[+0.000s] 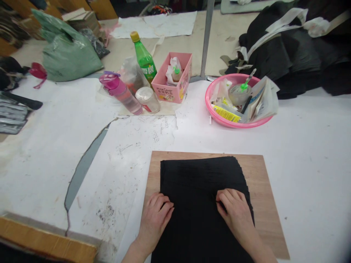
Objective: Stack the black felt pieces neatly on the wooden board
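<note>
A stack of black fabric pieces (201, 175) lies on a wooden board (270, 204), its right edge fanned into many thin layers. My left hand (157, 215) rests at the left edge of the stack, fingers curled and thumb pressed against them on the cloth. On the right half, my right hand (233, 206) pinches at the black surface with thumb and fingertips together. A small fold of cloth seems to sit at those fingertips, though dark on dark it is hard to make out. The lower part of the stack runs out of view.
Beyond the board stand a pink basin (238, 124) of small items, a pink box (167, 93), a green bottle (145, 58), a purple bottle (120, 91) and a jar (148, 100). A grey pole (207, 40) rises behind. Dark cloth bundles (301, 54) lie back right.
</note>
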